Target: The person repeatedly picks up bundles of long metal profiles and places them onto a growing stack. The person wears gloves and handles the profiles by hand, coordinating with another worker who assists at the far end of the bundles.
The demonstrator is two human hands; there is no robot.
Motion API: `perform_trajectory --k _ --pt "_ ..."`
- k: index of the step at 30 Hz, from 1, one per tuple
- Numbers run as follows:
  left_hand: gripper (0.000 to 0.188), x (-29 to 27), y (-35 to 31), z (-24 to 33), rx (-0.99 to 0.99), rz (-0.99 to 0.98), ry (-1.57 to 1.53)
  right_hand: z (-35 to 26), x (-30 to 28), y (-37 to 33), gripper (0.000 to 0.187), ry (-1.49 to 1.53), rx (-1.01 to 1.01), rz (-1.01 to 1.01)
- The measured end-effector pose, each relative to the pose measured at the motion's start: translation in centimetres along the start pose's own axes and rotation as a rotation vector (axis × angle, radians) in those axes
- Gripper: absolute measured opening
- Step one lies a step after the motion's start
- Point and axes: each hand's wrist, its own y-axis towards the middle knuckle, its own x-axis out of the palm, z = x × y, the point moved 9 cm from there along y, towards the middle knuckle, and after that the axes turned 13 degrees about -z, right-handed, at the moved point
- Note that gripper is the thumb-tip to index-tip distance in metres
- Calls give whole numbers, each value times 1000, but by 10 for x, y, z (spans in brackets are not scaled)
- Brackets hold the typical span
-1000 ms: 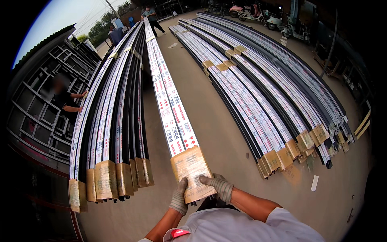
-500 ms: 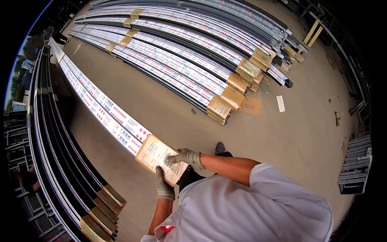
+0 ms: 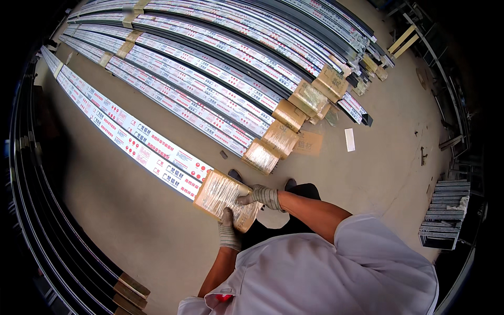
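A long bundle of profiles [image 3: 134,137], faced with white printed film, stretches from near my body toward the far left. Its near end is wrapped in brown cardboard and clear film, forming an end wrap [image 3: 219,190]. My left hand [image 3: 229,233], in a striped knit glove, grips the wrap's lower edge with its thumb on top. At the upper right edge of the same wrap is my gloved right hand [image 3: 264,198], thumb also on top and fingers curled beneath. The undersides of both hands are hidden. The bundle appears held off the floor.
Rows of similar bundles [image 3: 210,89] lie on the floor ahead, their wrapped ends [image 3: 261,156] toward me. More dark profiles [image 3: 52,210] stand along the left. At right are a metal rack [image 3: 443,94] and stacked frames [image 3: 445,212]. A white strip [image 3: 350,139] lies on the floor.
The held bundle has moved away from the dark profiles at left and closer to the rows on the floor. Both hands keep their hold on its wrapped end.
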Motion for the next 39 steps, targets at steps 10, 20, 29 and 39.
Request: perform_trajectory --k 10,20,29,39 --pt "60 0 154 -141 -25 143 -64 86 -207 42 95 129 74 -37" --pt "54 64 356 -288 -111 334 16 78 -464 23 84 118 129 -47" --pt "78 72 390 -336 -185 195 37 143 -516 35 102 39 181 -36" --pt "78 0 396 -342 -124 331 123 160 -504 81 109 126 167 -31"
